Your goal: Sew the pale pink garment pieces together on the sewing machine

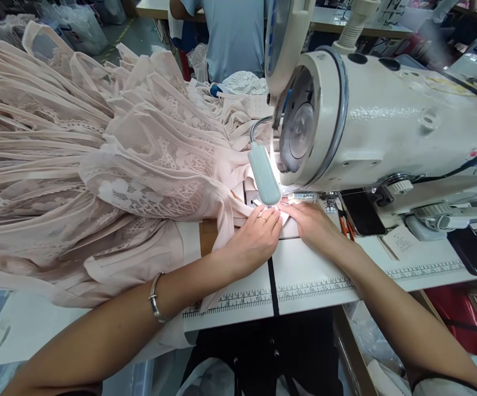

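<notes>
My left hand (257, 242) rests at the sewing machine's (387, 121) bed, its fingers bent and close together on pale pink fabric. Opposite it, my right hand (315, 223) presses the same fabric with its fingertips, which nearly meet those of the left. The fabric belongs to a lace garment (160, 187) in a large heap of similar pieces spreading left across the table. A pale green lamp (265, 173) hangs just above my fingers and hides the needle area along with the stitching spot.
A ruler strip (316, 290) runs along the table's front edge. Right of my right hand lie small orange-handled tools (343, 223), a dark phone (362, 212) and a paper note (399, 240). Another phone (475, 250) lies farther right. A person in light blue (236, 38) sits beyond the machine.
</notes>
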`<state>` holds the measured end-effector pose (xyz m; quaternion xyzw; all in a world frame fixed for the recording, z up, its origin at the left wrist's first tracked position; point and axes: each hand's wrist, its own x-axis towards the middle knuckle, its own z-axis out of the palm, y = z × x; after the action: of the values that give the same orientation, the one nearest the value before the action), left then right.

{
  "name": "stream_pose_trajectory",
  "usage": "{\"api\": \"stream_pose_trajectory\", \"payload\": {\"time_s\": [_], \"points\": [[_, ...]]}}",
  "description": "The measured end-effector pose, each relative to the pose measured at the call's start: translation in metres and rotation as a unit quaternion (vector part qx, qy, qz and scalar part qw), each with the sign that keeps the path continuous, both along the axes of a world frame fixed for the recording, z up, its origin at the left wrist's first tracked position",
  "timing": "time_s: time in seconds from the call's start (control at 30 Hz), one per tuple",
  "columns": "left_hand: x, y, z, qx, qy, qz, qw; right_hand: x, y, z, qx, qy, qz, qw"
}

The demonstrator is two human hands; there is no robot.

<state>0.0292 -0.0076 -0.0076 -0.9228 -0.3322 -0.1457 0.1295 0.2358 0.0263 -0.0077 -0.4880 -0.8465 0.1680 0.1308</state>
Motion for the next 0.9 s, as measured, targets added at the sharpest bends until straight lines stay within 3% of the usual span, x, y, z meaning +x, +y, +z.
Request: {"api": "stream_pose_trajectory", "payload": {"time_s": [0.5,0.77,0.9], "points": [[0.000,0.004,0.003,-0.039,0.011,0.021,0.999,-0.001,0.001,0.003,0.020,-0.059,0.001,0.998],[-0.001,0.005,0.005,-0.043,0.028,0.036,0.998,-0.005,0.000,0.015,-0.050,-0.077,-0.024,0.996],[-0.001,0.004,0.005,-0.040,0.031,0.033,0.998,-0.007,0.001,0.016,-0.046,-0.082,-0.021,0.995]]}}
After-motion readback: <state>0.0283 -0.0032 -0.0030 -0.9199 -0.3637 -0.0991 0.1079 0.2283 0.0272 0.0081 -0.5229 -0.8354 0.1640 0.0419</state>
